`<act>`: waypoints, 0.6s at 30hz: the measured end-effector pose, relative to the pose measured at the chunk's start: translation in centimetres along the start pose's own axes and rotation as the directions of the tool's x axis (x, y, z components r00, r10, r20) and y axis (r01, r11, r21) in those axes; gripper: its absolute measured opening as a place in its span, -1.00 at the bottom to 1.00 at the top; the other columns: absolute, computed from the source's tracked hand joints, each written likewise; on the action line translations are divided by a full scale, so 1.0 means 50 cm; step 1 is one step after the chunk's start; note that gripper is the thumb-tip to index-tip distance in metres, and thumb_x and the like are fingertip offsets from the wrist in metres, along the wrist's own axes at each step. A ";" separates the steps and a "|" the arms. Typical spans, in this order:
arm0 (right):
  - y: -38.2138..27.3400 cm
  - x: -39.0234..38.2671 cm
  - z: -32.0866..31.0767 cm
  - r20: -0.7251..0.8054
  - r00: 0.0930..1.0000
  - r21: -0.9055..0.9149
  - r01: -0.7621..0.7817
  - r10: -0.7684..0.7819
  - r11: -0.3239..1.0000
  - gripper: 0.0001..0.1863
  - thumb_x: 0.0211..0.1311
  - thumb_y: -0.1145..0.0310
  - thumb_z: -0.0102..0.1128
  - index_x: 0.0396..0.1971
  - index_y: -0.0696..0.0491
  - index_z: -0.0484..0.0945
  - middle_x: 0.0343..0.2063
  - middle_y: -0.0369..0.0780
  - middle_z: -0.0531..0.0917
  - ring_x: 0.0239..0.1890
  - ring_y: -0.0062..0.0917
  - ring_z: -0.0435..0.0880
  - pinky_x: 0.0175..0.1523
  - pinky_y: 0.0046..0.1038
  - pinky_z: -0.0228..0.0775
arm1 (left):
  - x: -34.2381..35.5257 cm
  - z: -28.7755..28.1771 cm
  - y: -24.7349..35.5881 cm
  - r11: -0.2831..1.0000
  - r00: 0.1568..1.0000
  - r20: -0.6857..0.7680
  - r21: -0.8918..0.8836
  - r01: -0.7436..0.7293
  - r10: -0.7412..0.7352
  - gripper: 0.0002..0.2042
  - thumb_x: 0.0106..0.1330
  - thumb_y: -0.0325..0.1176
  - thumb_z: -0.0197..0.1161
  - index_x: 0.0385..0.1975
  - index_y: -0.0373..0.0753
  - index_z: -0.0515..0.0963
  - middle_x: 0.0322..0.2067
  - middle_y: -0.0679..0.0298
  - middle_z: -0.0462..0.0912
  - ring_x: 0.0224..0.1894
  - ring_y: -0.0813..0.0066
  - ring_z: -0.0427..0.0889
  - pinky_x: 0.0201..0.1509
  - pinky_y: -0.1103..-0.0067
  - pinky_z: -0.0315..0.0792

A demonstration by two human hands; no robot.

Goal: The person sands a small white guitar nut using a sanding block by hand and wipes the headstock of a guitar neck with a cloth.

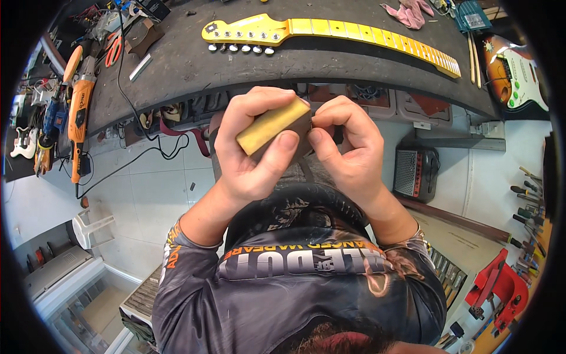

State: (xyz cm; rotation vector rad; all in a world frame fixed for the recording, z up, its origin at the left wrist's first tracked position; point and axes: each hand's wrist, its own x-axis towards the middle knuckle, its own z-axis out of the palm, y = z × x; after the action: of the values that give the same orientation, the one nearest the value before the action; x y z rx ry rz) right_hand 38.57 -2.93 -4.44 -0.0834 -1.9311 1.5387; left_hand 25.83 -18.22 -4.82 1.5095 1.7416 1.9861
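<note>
My left hand (253, 171) is closed around a block (268, 125) with a pale yellow face and a dark side, probably a dark sheet over it. My right hand (348, 147) has its thumb and forefinger pinched at the dark right edge of this block, at lap height in front of the bench. Beyond both hands, a yellow guitar neck (354, 35) with silver tuners lies lengthwise on the dark bench (171, 76).
An orange power tool (79, 115) with cables and other tools crowds the left; red-handled scissors (113, 50) lie nearby. At right are a sunburst guitar body (513, 68), pink cloth (407, 12) above, a small amplifier (413, 171) below and a red vise-like tool (498, 283).
</note>
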 end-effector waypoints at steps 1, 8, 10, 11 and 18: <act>0.001 -0.001 0.000 0.000 1.000 -0.002 -0.001 0.001 1.000 -0.84 0.26 0.58 0.46 -0.20 0.09 0.70 -0.27 -0.29 0.72 -0.28 -0.54 0.59 -0.04 -0.43 0.40 | 0.005 0.004 0.006 1.000 1.000 0.000 -0.002 0.000 0.000 -0.54 0.56 -0.20 0.25 0.28 -0.37 0.41 0.05 -0.17 0.65 0.00 0.13 0.75 0.11 0.26 0.68; -0.001 0.003 -0.001 -0.011 1.000 0.081 -0.021 0.022 0.996 -0.84 0.33 0.58 0.44 -0.14 0.13 0.68 -0.25 -0.28 0.71 -0.20 -0.60 0.62 -0.04 -0.53 0.40 | 0.003 0.009 0.001 0.999 1.000 0.007 -0.052 -0.001 0.002 -0.60 0.50 -0.39 0.29 0.24 -0.40 0.45 0.06 -0.11 0.67 0.08 0.19 0.73 0.21 0.33 0.61; -0.012 0.010 0.000 -0.048 0.989 0.297 -0.120 0.141 0.947 -0.87 0.45 0.50 0.39 -0.10 0.17 0.66 -0.23 -0.30 0.71 -0.18 -0.65 0.60 -0.04 -0.59 0.40 | 0.005 0.007 0.001 0.998 0.999 -0.025 -0.038 0.046 -0.047 -0.61 0.49 -0.42 0.29 0.24 -0.40 0.45 0.06 -0.10 0.68 0.08 0.22 0.72 0.20 0.34 0.61; -0.009 0.011 -0.008 -0.048 0.989 0.295 -0.121 0.142 0.948 -0.87 0.45 0.50 0.39 -0.10 0.17 0.66 -0.23 -0.30 0.71 -0.18 -0.65 0.60 -0.04 -0.59 0.40 | 0.008 0.006 0.003 0.995 0.994 -0.055 -0.028 0.094 -0.095 -0.62 0.49 -0.44 0.29 0.24 -0.40 0.46 0.06 -0.09 0.68 0.07 0.24 0.72 0.20 0.34 0.61; 0.013 0.003 -0.030 0.314 0.876 0.760 -0.463 0.365 0.456 -0.75 0.50 0.29 0.36 -0.07 0.18 0.67 -0.23 -0.31 0.69 -0.18 -0.67 0.55 -0.03 -0.56 0.37 | 0.047 0.013 0.021 0.990 0.990 -0.030 -0.022 0.138 -0.139 -0.47 0.34 -0.50 0.53 0.28 -0.31 0.49 0.10 0.24 0.57 0.11 0.51 0.58 0.19 0.57 0.48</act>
State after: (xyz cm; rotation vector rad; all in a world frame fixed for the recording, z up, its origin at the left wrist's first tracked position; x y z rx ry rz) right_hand 39.01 -1.41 -4.81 -0.0681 -1.0761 2.7080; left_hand 25.63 -16.64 -2.71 1.3189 1.7804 1.9628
